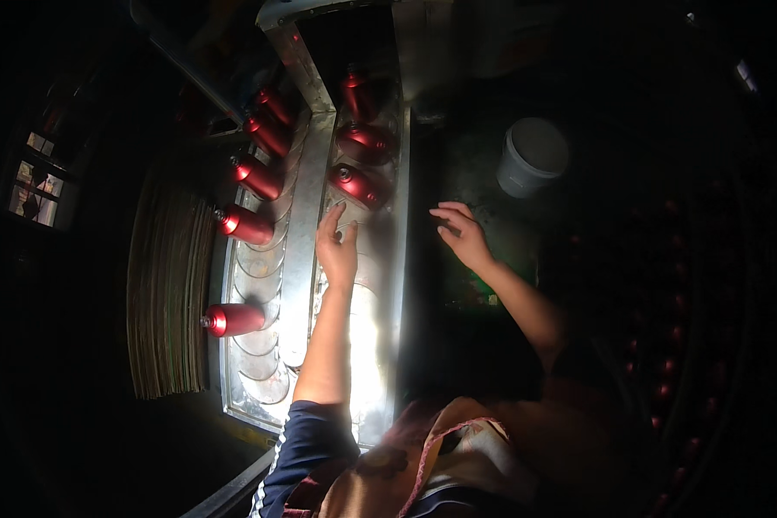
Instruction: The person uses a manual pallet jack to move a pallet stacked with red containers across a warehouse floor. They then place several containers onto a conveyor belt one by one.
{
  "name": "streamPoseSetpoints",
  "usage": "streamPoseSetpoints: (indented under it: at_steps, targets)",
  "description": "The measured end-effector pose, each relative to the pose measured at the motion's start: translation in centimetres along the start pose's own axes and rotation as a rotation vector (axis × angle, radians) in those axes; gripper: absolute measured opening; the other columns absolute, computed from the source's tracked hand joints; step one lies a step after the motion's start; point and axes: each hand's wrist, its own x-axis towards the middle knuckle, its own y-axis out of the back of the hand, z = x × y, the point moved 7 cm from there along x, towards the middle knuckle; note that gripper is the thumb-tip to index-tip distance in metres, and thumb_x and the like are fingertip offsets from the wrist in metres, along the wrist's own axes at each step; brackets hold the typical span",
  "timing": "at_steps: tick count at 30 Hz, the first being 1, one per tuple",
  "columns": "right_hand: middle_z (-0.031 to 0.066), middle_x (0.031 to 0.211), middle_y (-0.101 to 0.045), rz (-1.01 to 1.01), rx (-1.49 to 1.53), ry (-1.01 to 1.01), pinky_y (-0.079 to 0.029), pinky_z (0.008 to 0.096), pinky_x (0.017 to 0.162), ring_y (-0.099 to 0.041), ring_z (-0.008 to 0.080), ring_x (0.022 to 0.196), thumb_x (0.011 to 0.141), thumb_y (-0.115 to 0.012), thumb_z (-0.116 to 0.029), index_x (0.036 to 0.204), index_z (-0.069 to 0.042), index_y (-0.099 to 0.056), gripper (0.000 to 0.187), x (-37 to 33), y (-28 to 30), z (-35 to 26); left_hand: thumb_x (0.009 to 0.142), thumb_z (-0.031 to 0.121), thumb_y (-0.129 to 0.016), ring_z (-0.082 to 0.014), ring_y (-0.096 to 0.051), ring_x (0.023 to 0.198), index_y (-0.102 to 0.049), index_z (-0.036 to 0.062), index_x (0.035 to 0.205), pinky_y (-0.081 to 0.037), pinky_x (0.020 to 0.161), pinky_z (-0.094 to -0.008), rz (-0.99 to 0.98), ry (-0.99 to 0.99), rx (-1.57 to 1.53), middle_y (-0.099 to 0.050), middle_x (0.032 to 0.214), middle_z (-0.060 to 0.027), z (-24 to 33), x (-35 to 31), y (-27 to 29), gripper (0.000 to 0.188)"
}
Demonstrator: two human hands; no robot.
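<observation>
Rm mostly dk; wall surfaces too dk to assess. Sm. window (36,188), far L, divided by dk bars, pale light thru panes. Floor (520,243) R of ctr: dk, greenish tinge, patchy. Pale bucket (525,177) stands there. Stack of thin sheets (168,289) at L. Lighting uneven: strong glare (365,354) low ctr, deep shadow at perimeter. Bright spot (745,76) upper R, source unclear.

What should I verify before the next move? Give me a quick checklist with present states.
1. Left hand free: ok, empty, fingers apart.
2. Right hand free: ok, empty, right of the metal track.
3. Left hand clear of the nearest right-lane red bottle: cannot tell, very close.
4. Left-lane red bottles evenly spaced: not ok, wide gap before the nearest.
5. White bucket clear of track: ok, apart.
</observation>
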Motion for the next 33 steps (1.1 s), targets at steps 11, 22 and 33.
streamPoseSetpoints:
  at_steps: [11,22,33]
  targets:
    - [0.0104,0.123,-0.063,0.457,-0.659,-0.028,-0.046,0.0396,0.101,-0.058,0.0289,0.118,0.100,-0.054,-0.026,0.119,-0.008,-0.068,0.029,-30.5,17.3,-16.7,0.096,0.004,-0.062,-0.0091,-0.063,0.089,-0.069,-0.0014,0.113,-0.050,0.080,-0.0207,-0.606,0.058,-0.490,-0.070,0.102,-0.0041,4.1,-12.3,-10.0,0.019]
    - [0.0100,0.128,-0.059,1.294,-1.405,-0.266,-0.046,0.0389,0.102,-0.056,0.0271,0.120,0.079,-0.070,0.004,0.120,-0.011,-0.067,0.044,-59.9,33.3,-44.3,0.094,-0.001,-0.063,-0.0097,-0.063,0.100,-0.066,-0.0016,0.122,-0.048,0.088,-0.0227,-1.353,-0.871,-0.755,-0.068,0.114,-0.0049,40.0,-39.1,-20.7,0.029]
    - [0.0385,0.145,-0.033,1.087,-1.538,-0.578,-0.035,0.0532,0.111,-0.036,0.0516,0.134,0.079,-0.076,-0.031,0.146,-0.003,-0.037,0.083,-57.1,45.2,-37.4,0.073,0.019,-0.077,-0.0419,-0.051,0.127,-0.037,0.0131,0.150,-0.046,0.103,-0.0474,-1.156,-1.404,-0.438,-0.046,0.141,-0.0224,56.5,-60.7,-26.6,0.086]
